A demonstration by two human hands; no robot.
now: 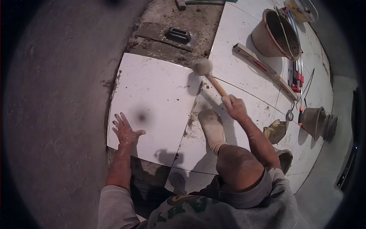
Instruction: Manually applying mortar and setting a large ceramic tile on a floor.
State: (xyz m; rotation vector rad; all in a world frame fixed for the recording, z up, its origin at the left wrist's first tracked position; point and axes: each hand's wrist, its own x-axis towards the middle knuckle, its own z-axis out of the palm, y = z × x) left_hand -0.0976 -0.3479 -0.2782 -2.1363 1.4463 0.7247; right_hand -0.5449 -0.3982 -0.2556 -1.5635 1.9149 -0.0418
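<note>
A large white floor tile (pixel 158 95) lies at the left end of the tiled floor, with specks of mortar on it. My left hand (pixel 126 129) is spread on the tile near its left edge, fingers apart and holding nothing. With my right hand (pixel 234 107) I grip the wooden handle of a mallet (pixel 216 86). Its rounded grey head (pixel 202 67) is above the tile's far right corner, and a shadow falls beside it. From this view I cannot tell whether the head touches the tile.
Beyond the tile, a trowel with a black handle (pixel 178 35) rests on wet mortar (pixel 152 44). A spirit level (pixel 263 68), a mortar bucket (pixel 263 38), a tile cutter (pixel 295 76) and smaller buckets (pixel 313 121) stand to the right. My socked foot (pixel 211 128) is on neighbouring tiles.
</note>
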